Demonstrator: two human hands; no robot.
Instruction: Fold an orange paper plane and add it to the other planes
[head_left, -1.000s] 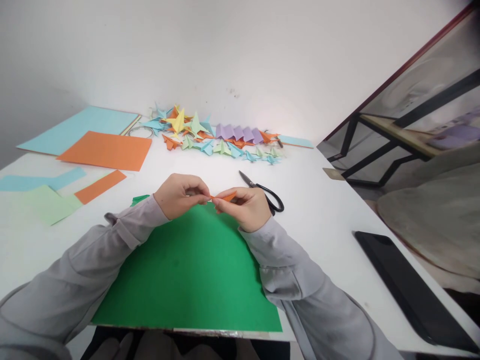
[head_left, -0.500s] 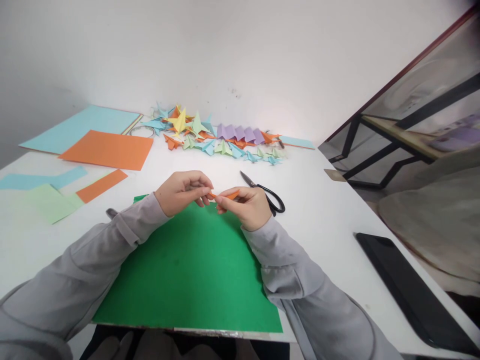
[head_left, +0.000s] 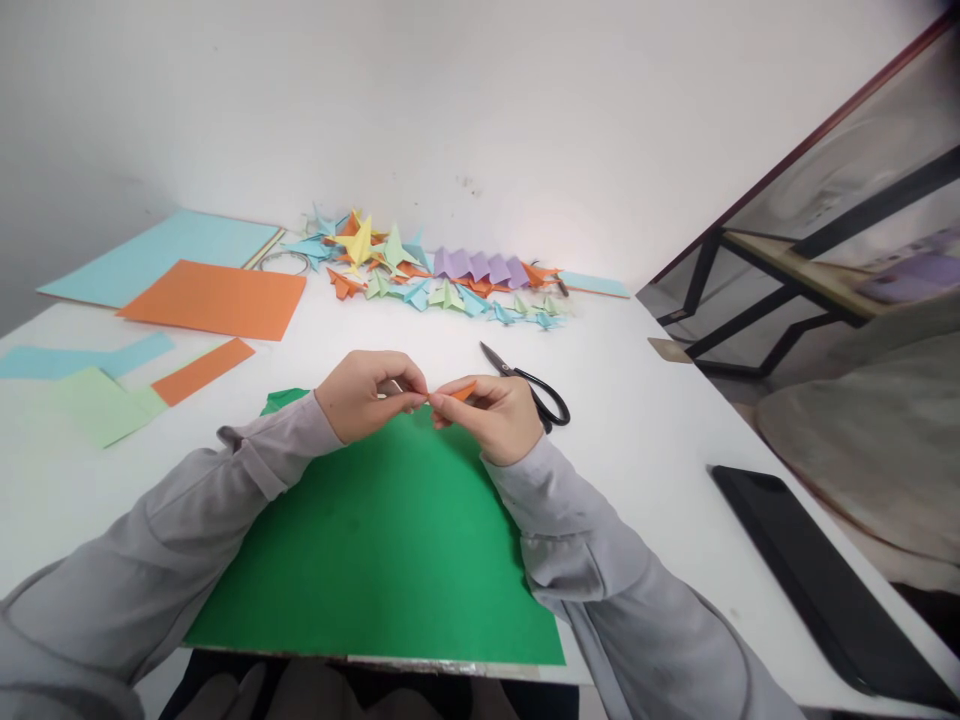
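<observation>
A small folded piece of orange paper is held above the far part of a green sheet. My right hand is closed round it, pinching it between thumb and fingers. From the left, my left hand meets it with thumb and fingertips pressed together at the paper's near tip, which the fingers mostly cover. Black-handled scissors lie just beyond my right hand, partly hidden by it.
Folded paper cranes in several colours and a purple pleated strip line the wall. Orange sheets, a blue sheet and a green scrap lie at left. A black tablet-like device rests at right.
My left fingers have closed into a tighter pinch and shifted slightly toward my right hand. Less of the orange paper shows between the hands. My right hand has barely moved.
</observation>
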